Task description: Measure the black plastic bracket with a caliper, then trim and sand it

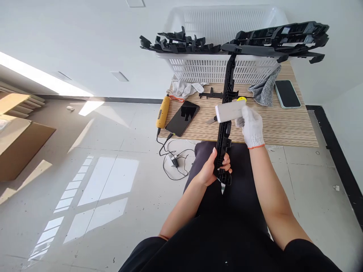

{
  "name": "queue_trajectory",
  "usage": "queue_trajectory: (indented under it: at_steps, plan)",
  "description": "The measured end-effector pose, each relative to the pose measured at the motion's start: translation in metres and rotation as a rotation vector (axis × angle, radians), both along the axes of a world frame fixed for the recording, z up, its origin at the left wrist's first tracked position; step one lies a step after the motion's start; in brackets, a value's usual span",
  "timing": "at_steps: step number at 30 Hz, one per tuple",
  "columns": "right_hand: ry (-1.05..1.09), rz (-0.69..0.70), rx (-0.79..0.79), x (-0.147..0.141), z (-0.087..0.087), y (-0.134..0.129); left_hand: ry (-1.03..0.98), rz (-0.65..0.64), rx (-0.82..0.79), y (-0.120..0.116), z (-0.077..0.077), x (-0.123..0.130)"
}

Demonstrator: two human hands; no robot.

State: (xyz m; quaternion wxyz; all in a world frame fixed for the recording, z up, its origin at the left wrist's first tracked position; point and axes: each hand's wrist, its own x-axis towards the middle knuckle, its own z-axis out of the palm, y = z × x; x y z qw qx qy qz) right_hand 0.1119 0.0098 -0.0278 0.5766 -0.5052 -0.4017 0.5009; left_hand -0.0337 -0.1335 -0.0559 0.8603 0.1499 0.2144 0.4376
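Note:
My left hand, bare, is wrapped round the lower end of a long black plastic trim piece. The piece stands up from my lap towards the basket, and a pointed silvery tip shows below it. In a white knitted glove, my right hand grips a pale, flat rectangular block by its right end. That block lies across the front of the trim piece; whether they touch, I cannot tell. Behind them, a blade and something yellow are partly hidden.
A white plastic basket with several black trim pieces across its top stands on the wooden table. Also there are a yellow power tool, a black phone, another phone, a glove and a grey cloth.

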Motion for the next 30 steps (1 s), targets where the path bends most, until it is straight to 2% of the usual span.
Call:
queue_trajectory:
  at_steps: [2, 6, 9, 12, 16, 20, 24, 27, 30]
  plan:
    - [-0.061, 0.074, -0.013, 0.0, 0.001, -0.001, 0.0, 0.0, -0.004, 0.0, 0.0, 0.0]
    - [-0.031, -0.015, -0.01, 0.0, 0.0, -0.002, -0.008, -0.003, 0.001, -0.001, -0.001, 0.0]
    - [-0.052, 0.036, -0.005, 0.001, -0.002, -0.002, -0.019, -0.007, 0.006, -0.001, -0.001, -0.001]
    - [-0.022, -0.06, -0.025, 0.001, 0.0, -0.004, -0.024, -0.006, 0.006, 0.0, -0.001, -0.001]
    - [-0.102, 0.054, -0.041, -0.001, 0.006, -0.009, -0.023, -0.01, 0.003, 0.0, 0.0, -0.001]
    - [0.085, -0.054, -0.037, 0.003, 0.011, -0.014, -0.011, -0.005, -0.008, 0.0, 0.001, 0.0]
    - [0.18, 0.009, 0.008, 0.011, 0.014, -0.016, 0.01, -0.002, -0.022, 0.0, 0.002, 0.0]
    - [0.236, 0.062, -0.016, 0.016, 0.017, -0.016, 0.008, 0.003, -0.017, 0.0, 0.002, 0.0]
    - [0.28, 0.057, -0.032, 0.022, 0.018, -0.014, 0.006, -0.001, -0.018, 0.0, 0.002, 0.0]
